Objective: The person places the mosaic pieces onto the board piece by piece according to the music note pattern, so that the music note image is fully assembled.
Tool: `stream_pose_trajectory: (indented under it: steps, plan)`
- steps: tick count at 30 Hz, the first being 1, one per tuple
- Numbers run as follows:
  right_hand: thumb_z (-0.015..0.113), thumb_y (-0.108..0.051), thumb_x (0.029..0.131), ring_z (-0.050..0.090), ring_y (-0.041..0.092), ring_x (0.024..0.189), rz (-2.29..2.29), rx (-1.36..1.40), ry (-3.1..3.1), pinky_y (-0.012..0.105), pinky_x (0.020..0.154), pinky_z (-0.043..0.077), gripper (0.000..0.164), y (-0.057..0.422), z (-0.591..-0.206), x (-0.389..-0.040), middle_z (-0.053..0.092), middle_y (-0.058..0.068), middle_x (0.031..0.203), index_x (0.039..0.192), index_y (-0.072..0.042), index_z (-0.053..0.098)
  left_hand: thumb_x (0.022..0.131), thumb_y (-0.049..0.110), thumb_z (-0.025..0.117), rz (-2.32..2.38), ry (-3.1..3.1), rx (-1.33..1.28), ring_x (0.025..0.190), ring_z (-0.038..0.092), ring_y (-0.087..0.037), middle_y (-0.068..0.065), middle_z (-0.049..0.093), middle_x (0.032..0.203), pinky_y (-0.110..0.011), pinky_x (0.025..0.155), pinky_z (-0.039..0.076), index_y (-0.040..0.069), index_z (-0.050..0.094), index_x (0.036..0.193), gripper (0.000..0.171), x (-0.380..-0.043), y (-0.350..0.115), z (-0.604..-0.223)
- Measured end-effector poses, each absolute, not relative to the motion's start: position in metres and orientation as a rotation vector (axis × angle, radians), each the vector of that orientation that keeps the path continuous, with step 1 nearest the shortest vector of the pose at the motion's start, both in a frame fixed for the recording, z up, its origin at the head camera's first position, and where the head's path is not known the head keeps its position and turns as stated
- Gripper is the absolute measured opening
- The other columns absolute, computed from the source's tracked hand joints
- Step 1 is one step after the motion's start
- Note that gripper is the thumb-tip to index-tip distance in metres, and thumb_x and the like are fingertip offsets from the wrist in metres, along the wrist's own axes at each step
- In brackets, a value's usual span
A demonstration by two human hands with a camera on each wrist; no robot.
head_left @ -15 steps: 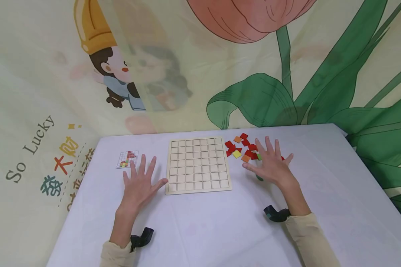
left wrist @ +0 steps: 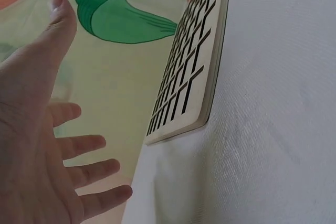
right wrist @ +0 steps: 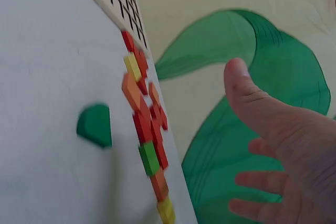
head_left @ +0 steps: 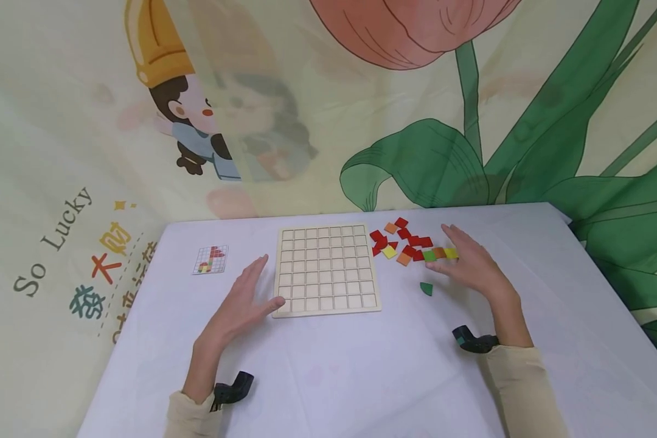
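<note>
A square wooden grid board (head_left: 327, 271) lies flat in the middle of the table. My left hand (head_left: 239, 307) hovers by the board's lower left corner, fingers extended and holding nothing; the left wrist view shows the hand (left wrist: 37, 145) apart from the board. To the right of the board is a loose group of red, orange, yellow and green tiles (head_left: 404, 234). Over their right end my right hand (head_left: 479, 267) is held with straight fingers and an empty palm. A dark green quarter-round tile (head_left: 426, 288) sits alone, nearer than the others.
A small printed pattern card (head_left: 210, 260) lies left of the board, with coloured squares on a grid. White cloth covers the table (head_left: 328, 377). Behind it hangs a printed backdrop (head_left: 416, 164). A black wrist camera (head_left: 234, 387) is strapped to each wrist.
Both hands have turned from palms down and spread to more sideways. The right hand has shifted right, uncovering the green tile and several others; the left has moved slightly right, off the card.
</note>
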State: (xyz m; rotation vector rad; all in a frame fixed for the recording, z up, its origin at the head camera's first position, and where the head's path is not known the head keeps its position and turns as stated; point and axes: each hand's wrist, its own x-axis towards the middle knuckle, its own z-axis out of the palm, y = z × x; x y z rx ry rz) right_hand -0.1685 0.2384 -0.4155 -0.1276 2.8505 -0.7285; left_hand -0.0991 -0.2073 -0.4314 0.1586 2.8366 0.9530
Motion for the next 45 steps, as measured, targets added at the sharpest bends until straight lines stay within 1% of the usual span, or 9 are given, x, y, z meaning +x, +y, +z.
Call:
stream_pose_trajectory:
  steps: [3, 8, 12, 16, 18, 22, 29, 35, 45]
  plan:
    - [0.072, -0.040, 0.085, 0.020, 0.049, 0.143, -0.785, -0.131, 2.813, 0.069, 0.104, 0.033, 0.096, 0.252, -0.417, -0.169, 0.018, 0.028, 0.158, 0.155, -0.006, 0.016, 0.081, 0.052, 0.071, 0.997, 2.788, 0.159, 0.149, 0.020, -0.035, -0.009, 0.020, 0.162, -0.061, 0.115, 0.025, 0.025, 0.013, 0.157, 0.099, -0.100, -0.206, -0.433]
    - [0.068, -0.030, 0.090, 0.029, 0.050, 0.139, -0.808, -0.102, 2.798, 0.065, 0.101, 0.040, 0.087, 0.266, -0.423, -0.170, 0.025, 0.030, 0.155, 0.155, -0.004, 0.016, 0.083, 0.046, 0.072, 1.029, 2.761, 0.165, 0.148, 0.024, -0.035, -0.013, 0.025, 0.161, -0.058, 0.117, 0.025, 0.017, 0.016, 0.157, 0.097, -0.104, -0.205, -0.439]
    - [0.063, -0.022, 0.094, 0.040, 0.049, 0.131, -0.829, -0.077, 2.818, 0.060, 0.097, 0.047, 0.067, 0.267, -0.431, -0.171, 0.036, 0.030, 0.149, 0.150, -0.003, 0.031, 0.084, 0.042, 0.073, 1.085, 2.738, 0.154, 0.148, 0.023, -0.036, -0.014, 0.027, 0.160, -0.058, 0.118, 0.023, 0.015, 0.017, 0.156, 0.095, -0.106, -0.205, -0.447]
    - [0.061, -0.019, 0.095, 0.044, 0.048, 0.129, -0.884, -0.038, 2.841, 0.058, 0.099, 0.047, 0.049, 0.262, -0.437, -0.173, 0.043, 0.029, 0.144, 0.138, 0.000, 0.046, 0.083, 0.042, 0.074, 1.181, 2.679, 0.146, 0.150, 0.020, -0.033, -0.010, 0.027, 0.160, -0.058, 0.118, 0.021, 0.022, 0.008, 0.157, 0.102, -0.108, -0.203, -0.454]
    - [0.062, -0.019, 0.095, 0.046, 0.047, 0.127, -0.917, -0.030, 2.847, 0.057, 0.099, 0.047, 0.045, 0.260, -0.439, -0.174, 0.045, 0.029, 0.142, 0.133, 0.002, 0.050, 0.083, 0.041, 0.074, 1.237, 2.648, 0.157, 0.150, 0.019, -0.033, -0.011, 0.028, 0.160, -0.059, 0.118, 0.019, 0.024, 0.003, 0.157, 0.105, -0.109, -0.203, -0.456]
    - [0.061, -0.018, 0.095, 0.047, 0.045, 0.125, -0.901, -0.038, 2.843, 0.056, 0.101, 0.046, 0.043, 0.259, -0.445, -0.177, 0.046, 0.028, 0.141, 0.131, 0.003, 0.052, 0.083, 0.036, 0.075, 1.286, 2.619, 0.181, 0.150, 0.020, -0.034, -0.014, 0.029, 0.159, -0.060, 0.118, 0.018, 0.022, 0.002, 0.157, 0.105, -0.109, -0.203, -0.461]
    - [0.057, -0.014, 0.097, 0.034, 0.047, 0.138, -0.695, -0.074, 2.835, 0.060, 0.110, 0.035, 0.045, 0.258, -0.452, -0.178, 0.042, 0.027, 0.147, 0.137, 0.003, 0.050, 0.081, 0.036, 0.077, 0.960, 2.796, 0.335, 0.146, 0.027, -0.037, -0.012, 0.030, 0.159, -0.056, 0.117, 0.026, 0.009, 0.019, 0.155, 0.098, -0.109, -0.203, -0.468]
    - [0.056, -0.009, 0.097, 0.034, 0.047, 0.138, -0.715, -0.077, 2.854, 0.060, 0.110, 0.034, 0.040, 0.258, -0.452, -0.178, 0.043, 0.027, 0.146, 0.135, 0.004, 0.053, 0.079, 0.036, 0.078, 0.901, 2.855, 0.384, 0.143, 0.032, -0.037, -0.015, 0.035, 0.156, -0.054, 0.116, 0.029, 0.005, 0.026, 0.152, 0.095, -0.109, -0.203, -0.470]
    - [0.058, -0.006, 0.095, 0.038, 0.047, 0.134, -0.747, -0.071, 2.878, 0.060, 0.108, 0.037, 0.037, 0.263, -0.456, -0.177, 0.048, 0.027, 0.141, 0.132, 0.002, 0.056, 0.079, 0.043, 0.078, 0.865, 2.873, 0.392, 0.142, 0.033, -0.036, -0.014, 0.033, 0.157, -0.054, 0.115, 0.030, 0.008, 0.025, 0.154, 0.098, -0.109, -0.204, -0.476]
